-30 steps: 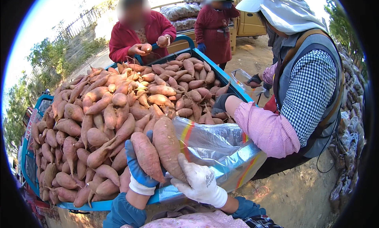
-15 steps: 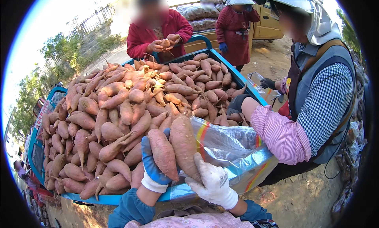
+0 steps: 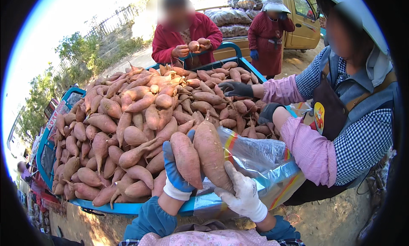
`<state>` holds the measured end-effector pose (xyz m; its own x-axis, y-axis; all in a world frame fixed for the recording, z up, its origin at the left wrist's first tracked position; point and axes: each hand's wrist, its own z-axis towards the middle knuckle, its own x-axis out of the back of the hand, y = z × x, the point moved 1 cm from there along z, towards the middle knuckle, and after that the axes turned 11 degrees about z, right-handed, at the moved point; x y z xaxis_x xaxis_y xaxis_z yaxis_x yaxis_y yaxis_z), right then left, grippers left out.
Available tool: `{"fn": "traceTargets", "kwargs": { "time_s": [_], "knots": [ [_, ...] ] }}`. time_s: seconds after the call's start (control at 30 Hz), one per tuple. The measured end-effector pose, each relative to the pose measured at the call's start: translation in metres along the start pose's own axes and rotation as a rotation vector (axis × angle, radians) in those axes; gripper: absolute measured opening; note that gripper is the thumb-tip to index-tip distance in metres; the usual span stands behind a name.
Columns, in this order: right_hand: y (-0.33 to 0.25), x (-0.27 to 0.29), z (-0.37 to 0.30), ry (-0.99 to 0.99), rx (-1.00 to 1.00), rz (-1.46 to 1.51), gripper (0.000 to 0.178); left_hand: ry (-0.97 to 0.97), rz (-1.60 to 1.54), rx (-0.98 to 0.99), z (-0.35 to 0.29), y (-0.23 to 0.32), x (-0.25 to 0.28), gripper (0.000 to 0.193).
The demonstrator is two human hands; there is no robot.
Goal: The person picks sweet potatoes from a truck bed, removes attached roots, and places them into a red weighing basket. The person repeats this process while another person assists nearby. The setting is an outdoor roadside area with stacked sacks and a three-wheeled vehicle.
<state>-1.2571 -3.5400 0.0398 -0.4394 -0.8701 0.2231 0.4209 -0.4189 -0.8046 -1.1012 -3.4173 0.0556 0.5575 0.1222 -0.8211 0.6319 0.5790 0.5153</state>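
So, two hefty sweet potatoes front and centre, held side by side over the near part of a blue-rimmed cart. The bigger sweet potato is long and fat through the middle, tapering to a thin nubby tip up top, with dull brownish-pink skin that looks kinda dusty. The smaller sweet potato is a pinker, plump oval, rounded at the top and narrowing toward the bottom. Both are near upright, lower ends leaning right. The left hand, in a blue glove with a white cuff, has its fingers wrapped round the back of the smaller one, a blue tip peeking out between the two. The right hand, in a white glove, has its fingers clamped on the lower end of the bigger one. Behind them is a big pile of sweet potatoes, some with skinny tails, and a clear plastic sheet with coloured stripes sits just to the right
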Motion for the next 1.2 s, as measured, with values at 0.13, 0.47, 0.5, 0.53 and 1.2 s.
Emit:
{"fn": "traceTargets", "kwargs": {
  "time_s": [0.13, 0.47, 0.5, 0.53, 1.2],
  "knots": [
    [0.008, -0.005, 0.003, -0.047, -0.126, 0.13, 0.078, 0.066, 0.059, -0.041, 0.004, 0.003, 0.008, 0.095],
    [0.005, 0.0, -0.002, -0.094, -0.176, 0.256, 0.075, -0.14, -0.372, -0.079, 0.0, 0.005, -0.004, 0.089],
    [0.003, 0.0, -0.002, -0.081, -0.162, 0.24, 0.073, -0.206, -0.484, -0.064, -0.001, 0.004, -0.002, 0.088],
    [0.002, -0.001, -0.001, -0.067, -0.148, 0.224, 0.072, -0.215, -0.482, -0.057, -0.003, 0.004, -0.001, 0.087],
    [0.051, 0.0, 0.075, 0.044, -0.233, -0.016, 0.052, -0.022, 0.009, 0.067, 0.004, -0.004, 0.018, 0.082]
  ]
}}
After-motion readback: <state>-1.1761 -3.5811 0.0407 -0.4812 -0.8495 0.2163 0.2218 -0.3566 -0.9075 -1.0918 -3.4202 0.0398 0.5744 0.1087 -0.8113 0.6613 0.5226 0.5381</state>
